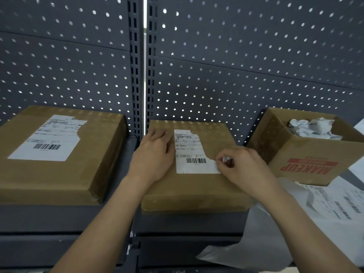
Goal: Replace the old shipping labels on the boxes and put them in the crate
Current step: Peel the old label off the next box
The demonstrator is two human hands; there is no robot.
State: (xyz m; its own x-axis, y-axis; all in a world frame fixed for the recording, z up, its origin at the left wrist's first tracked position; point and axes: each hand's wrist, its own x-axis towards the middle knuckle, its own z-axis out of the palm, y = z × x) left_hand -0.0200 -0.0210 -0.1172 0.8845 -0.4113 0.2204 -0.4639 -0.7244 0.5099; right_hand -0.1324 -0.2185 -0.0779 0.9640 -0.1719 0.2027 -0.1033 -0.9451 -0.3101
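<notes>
Old label half off, 2 boxes yet to relabel

Nearest, printed sheets [334, 203], probably the new labels, lie on the shelf [59, 217] at right. On the middle box [197, 190], the right hand [242, 168] has its grip pinched on a white scrap [226, 159] at the ragged edge of the old label [189, 154]. The left hand [153, 154] lies flat, its grip holding nothing. The left box [59, 174] carries a second label [49, 138], torn at 1 corner. Farther right, an open carton [307, 154] holds crumpled scraps; no crate shows.
</notes>
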